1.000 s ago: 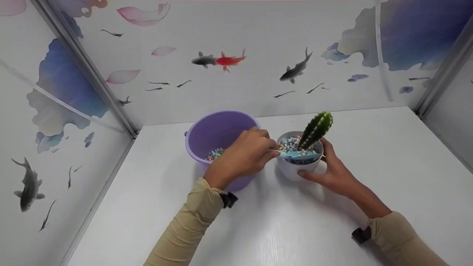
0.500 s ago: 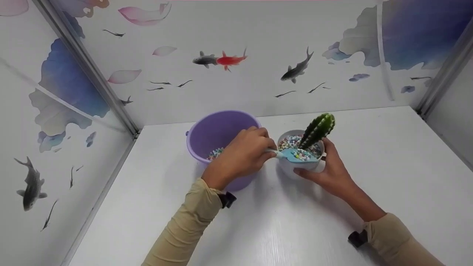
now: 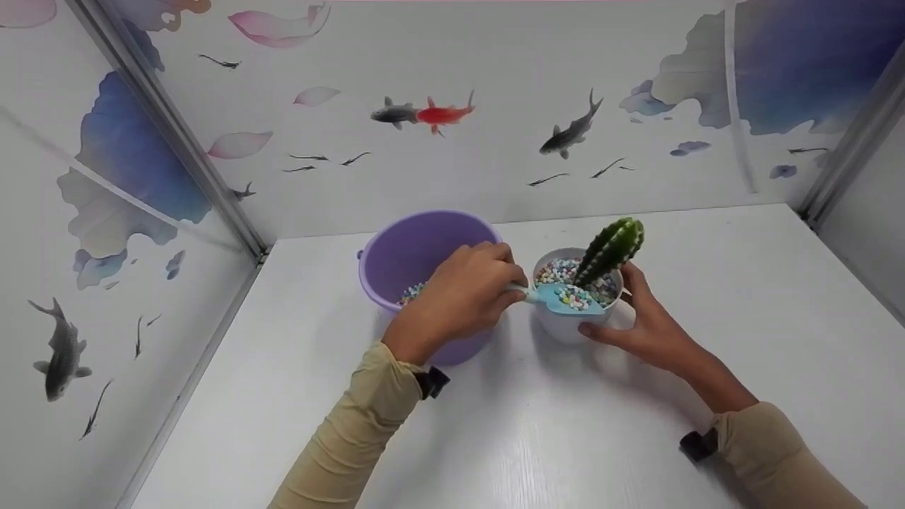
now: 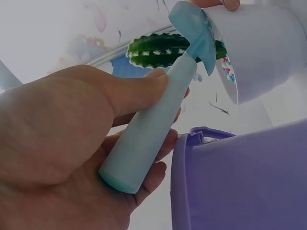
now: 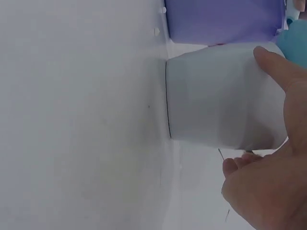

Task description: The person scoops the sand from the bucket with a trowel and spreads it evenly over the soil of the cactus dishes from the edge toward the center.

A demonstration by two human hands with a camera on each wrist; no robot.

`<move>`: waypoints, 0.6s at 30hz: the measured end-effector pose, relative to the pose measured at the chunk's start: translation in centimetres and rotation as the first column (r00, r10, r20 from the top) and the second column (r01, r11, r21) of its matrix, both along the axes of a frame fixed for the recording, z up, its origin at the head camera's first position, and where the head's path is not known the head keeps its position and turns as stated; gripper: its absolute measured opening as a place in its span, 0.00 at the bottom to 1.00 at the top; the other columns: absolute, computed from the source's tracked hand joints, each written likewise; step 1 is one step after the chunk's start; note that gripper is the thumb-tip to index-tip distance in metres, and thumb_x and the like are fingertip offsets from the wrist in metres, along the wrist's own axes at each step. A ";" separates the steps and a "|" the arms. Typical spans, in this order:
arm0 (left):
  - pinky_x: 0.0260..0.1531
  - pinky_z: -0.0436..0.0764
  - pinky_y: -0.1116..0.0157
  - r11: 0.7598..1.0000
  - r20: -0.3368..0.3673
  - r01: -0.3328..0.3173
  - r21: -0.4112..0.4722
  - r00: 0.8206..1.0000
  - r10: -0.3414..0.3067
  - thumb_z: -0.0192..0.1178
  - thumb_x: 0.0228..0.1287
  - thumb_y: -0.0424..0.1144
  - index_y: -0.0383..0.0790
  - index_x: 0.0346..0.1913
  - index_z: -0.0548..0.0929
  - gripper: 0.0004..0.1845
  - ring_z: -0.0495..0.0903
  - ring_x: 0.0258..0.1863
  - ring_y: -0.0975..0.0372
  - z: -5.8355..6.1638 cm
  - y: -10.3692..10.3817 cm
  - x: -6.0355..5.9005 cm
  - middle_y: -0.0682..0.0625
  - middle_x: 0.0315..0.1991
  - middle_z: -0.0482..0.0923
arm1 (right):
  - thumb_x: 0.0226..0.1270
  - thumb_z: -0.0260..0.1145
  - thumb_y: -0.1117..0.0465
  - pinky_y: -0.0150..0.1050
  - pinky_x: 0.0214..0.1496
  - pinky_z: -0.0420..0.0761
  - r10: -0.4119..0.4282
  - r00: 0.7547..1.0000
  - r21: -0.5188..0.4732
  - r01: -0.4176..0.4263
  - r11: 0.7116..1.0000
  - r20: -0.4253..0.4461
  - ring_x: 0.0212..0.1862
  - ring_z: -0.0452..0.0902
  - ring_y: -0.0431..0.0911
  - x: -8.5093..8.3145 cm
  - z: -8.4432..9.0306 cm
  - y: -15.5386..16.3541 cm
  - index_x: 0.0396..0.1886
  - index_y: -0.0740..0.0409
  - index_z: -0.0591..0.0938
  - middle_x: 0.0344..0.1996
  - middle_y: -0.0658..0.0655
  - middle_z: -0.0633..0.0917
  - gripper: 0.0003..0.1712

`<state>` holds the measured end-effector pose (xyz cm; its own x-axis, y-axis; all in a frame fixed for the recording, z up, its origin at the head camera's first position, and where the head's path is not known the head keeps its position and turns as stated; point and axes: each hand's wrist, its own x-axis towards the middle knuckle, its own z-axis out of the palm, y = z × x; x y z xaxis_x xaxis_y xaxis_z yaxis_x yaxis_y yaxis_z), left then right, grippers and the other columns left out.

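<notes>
My left hand (image 3: 459, 293) grips the pale handle of a small light-blue shovel (image 4: 148, 129), thumb along the handle in the left wrist view. The shovel's blade reaches over the near rim of a white flowerpot (image 3: 562, 329), with multicoloured pebbles (image 3: 574, 298) lying on it. Similar pebbles fill the pot near its top, and a green cactus (image 3: 611, 247) leans to the right out of them. My right hand (image 3: 650, 332) holds the pot from its right side, the thumb on the near wall and the fingers behind. The pot's base meets the table in the right wrist view.
A purple bucket (image 3: 385, 258) stands left of the pot, partly behind my left hand, with pebbles (image 3: 411, 293) low inside. The white table (image 3: 537, 438) meets a back wall and a left wall printed with fish and petals.
The shovel blade has turned from tilted, nearly edge-on, to flatter, so the pebbles on it show. Right thumb and wrist have shifted slightly; pot and bucket stay in place.
</notes>
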<state>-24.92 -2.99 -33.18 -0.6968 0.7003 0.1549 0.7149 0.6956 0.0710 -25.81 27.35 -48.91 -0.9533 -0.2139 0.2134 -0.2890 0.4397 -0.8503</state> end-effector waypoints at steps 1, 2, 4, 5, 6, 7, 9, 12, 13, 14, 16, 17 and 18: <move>0.55 0.80 0.54 1.000 -0.005 0.000 0.002 1.000 0.000 0.66 0.79 0.46 0.50 0.54 0.93 0.10 0.83 0.52 0.55 0.0 0.0 0.0 0.50 0.51 0.86 | 0.64 0.83 0.49 0.74 0.83 0.55 0.007 1.000 0.006 -0.007 1.000 0.016 0.87 0.51 0.65 0.1 0.1 0.1 0.89 0.48 0.46 0.87 0.60 0.58 0.68; 0.55 0.81 0.54 1.000 -0.009 0.000 0.004 1.000 0.000 0.67 0.78 0.45 0.50 0.53 0.93 0.10 0.83 0.52 0.55 0.0 0.0 0.0 0.50 0.51 0.86 | 0.64 0.83 0.48 0.74 0.83 0.55 0.009 1.000 0.011 -0.010 1.000 0.027 0.87 0.51 0.65 0.1 0.1 0.2 0.89 0.48 0.46 0.87 0.61 0.58 0.67; 0.54 0.81 0.54 1.000 -0.017 0.000 0.003 1.000 0.000 0.67 0.78 0.45 0.50 0.53 0.93 0.10 0.83 0.52 0.55 0.0 0.0 0.1 0.50 0.51 0.86 | 0.64 0.83 0.47 0.73 0.83 0.57 0.001 0.999 0.024 -0.001 1.000 0.035 0.87 0.53 0.66 0.2 0.2 0.2 0.89 0.49 0.48 0.86 0.62 0.60 0.66; 0.54 0.81 0.53 1.000 -0.022 0.000 0.003 1.000 0.000 0.67 0.78 0.45 0.50 0.53 0.93 0.09 0.84 0.52 0.55 0.0 0.0 0.1 0.50 0.51 0.86 | 0.64 0.84 0.48 0.73 0.83 0.57 -0.006 0.999 0.023 0.006 1.000 0.032 0.86 0.55 0.66 0.2 0.2 0.1 0.88 0.50 0.49 0.85 0.62 0.61 0.66; 0.54 0.81 0.53 1.000 -0.026 0.000 0.001 1.000 0.000 0.67 0.78 0.45 0.50 0.53 0.93 0.09 0.84 0.52 0.55 0.0 0.0 0.1 0.50 0.51 0.86 | 0.63 0.84 0.48 0.72 0.83 0.59 -0.015 1.000 0.023 0.014 1.000 0.025 0.86 0.56 0.65 0.2 0.2 0.0 0.88 0.52 0.50 0.85 0.62 0.62 0.66; 0.54 0.81 0.53 1.000 -0.026 0.000 0.001 1.000 0.000 0.67 0.78 0.45 0.50 0.53 0.93 0.09 0.84 0.52 0.55 0.1 0.0 0.2 0.50 0.51 0.86 | 0.62 0.85 0.49 0.71 0.83 0.60 -0.023 1.000 0.020 0.023 1.000 0.012 0.85 0.57 0.64 0.1 0.1 -0.1 0.88 0.53 0.51 0.84 0.62 0.63 0.66; 0.53 0.81 0.53 1.000 -0.028 0.003 0.000 1.000 -0.003 0.67 0.78 0.45 0.49 0.52 0.93 0.09 0.84 0.52 0.55 0.1 0.0 0.3 0.50 0.50 0.86 | 0.60 0.86 0.50 0.69 0.82 0.63 -0.043 0.999 0.010 0.043 0.999 -0.013 0.84 0.59 0.63 0.1 0.0 -0.4 0.87 0.55 0.52 0.83 0.62 0.64 0.67; 0.52 0.81 0.53 1.000 -0.034 0.012 0.001 0.999 -0.012 0.66 0.79 0.45 0.49 0.52 0.93 0.10 0.84 0.51 0.55 0.1 0.0 0.3 0.49 0.50 0.87 | 0.58 0.87 0.49 0.70 0.79 0.65 -0.076 0.996 0.005 0.077 0.997 -0.041 0.82 0.61 0.64 0.3 0.0 -0.9 0.87 0.58 0.53 0.82 0.64 0.63 0.68; 0.52 0.81 0.54 1.000 -0.035 0.014 0.002 0.999 -0.014 0.66 0.79 0.46 0.49 0.52 0.93 0.10 0.84 0.50 0.55 0.1 0.0 0.4 0.49 0.49 0.87 | 0.58 0.87 0.49 0.70 0.79 0.66 -0.087 0.995 0.004 0.087 0.996 -0.046 0.82 0.61 0.64 0.3 0.0 -1.1 0.87 0.58 0.53 0.82 0.65 0.63 0.69; 0.52 0.81 0.54 1.000 -0.035 0.016 0.002 0.999 -0.016 0.66 0.79 0.46 0.49 0.52 0.93 0.10 0.84 0.50 0.55 0.1 0.0 0.4 0.49 0.49 0.87 | 0.58 0.88 0.49 0.70 0.78 0.67 -0.096 0.994 0.004 0.096 0.995 -0.053 0.82 0.61 0.64 0.4 -0.1 -1.3 0.87 0.58 0.52 0.82 0.65 0.62 0.69; 0.52 0.81 0.54 1.000 -0.036 0.020 0.002 0.999 -0.020 0.65 0.80 0.46 0.49 0.52 0.93 0.10 0.84 0.50 0.55 0.0 0.0 0.3 0.50 0.49 0.87 | 0.57 0.88 0.48 0.71 0.77 0.68 -0.110 0.992 0.004 0.111 0.994 -0.066 0.82 0.60 0.64 0.5 -0.1 -1.6 0.87 0.59 0.52 0.82 0.66 0.61 0.69; 0.53 0.81 0.54 1.000 -0.034 0.021 0.003 0.999 -0.021 0.65 0.80 0.46 0.49 0.53 0.93 0.10 0.83 0.50 0.55 0.0 0.0 0.3 0.50 0.49 0.87 | 0.57 0.88 0.48 0.71 0.76 0.68 -0.116 0.991 0.002 0.116 0.993 -0.072 0.82 0.60 0.63 0.5 -0.1 -1.8 0.87 0.59 0.53 0.82 0.66 0.61 0.69; 0.53 0.81 0.54 1.000 -0.030 0.021 0.004 0.999 -0.021 0.65 0.80 0.46 0.49 0.53 0.93 0.11 0.83 0.50 0.55 0.0 0.0 0.3 0.50 0.49 0.87 | 0.57 0.88 0.49 0.70 0.76 0.69 -0.121 0.990 0.000 0.121 0.993 -0.076 0.82 0.60 0.63 0.6 -0.2 -1.9 0.87 0.58 0.53 0.82 0.67 0.60 0.69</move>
<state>-24.57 -2.94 -33.16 -0.6769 0.7141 0.1787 0.7313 0.6800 0.0525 -25.25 25.46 -49.11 -0.9534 -0.0989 0.2851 -0.2968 0.4790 -0.8261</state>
